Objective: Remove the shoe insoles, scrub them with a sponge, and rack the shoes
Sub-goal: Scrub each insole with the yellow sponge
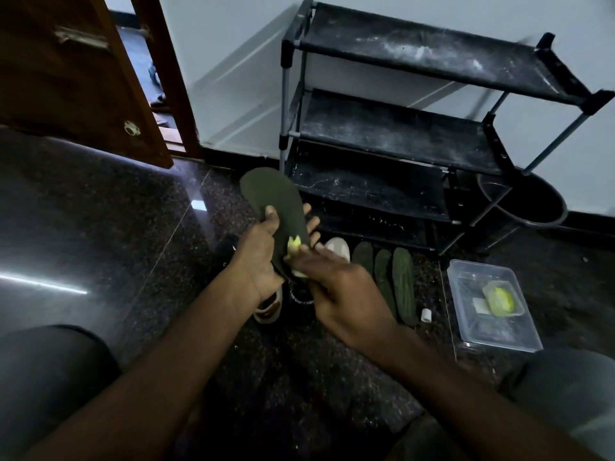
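Two knees sit at the bottom corners, and both arms reach out between them over the dark floor (100, 227). The left hand (256, 257) grips a dark green insole (276, 201), thumb on top and fingers curled behind its edge. The insole stands up in the air, with its round toe end pointing at the rack. The right hand (339, 294) pinches a yellow sponge (294, 244) in its fingertips and presses it on the low end of the insole.

Right under the hands lie a beige shoe (268, 311) and a black shoe (299, 301), side by side and touching. Just to the right, three more insoles (382, 274) lie flat in a row, close together. A clear plastic box (499, 346) sits near them, with a strip of floor in between.

Farther back, a black shoe rack (399, 128) stands against the wall. A black tub (532, 211) is tucked by its right leg. On the left, the shiny floor runs wide up to a brown door (66, 78) that stands open.
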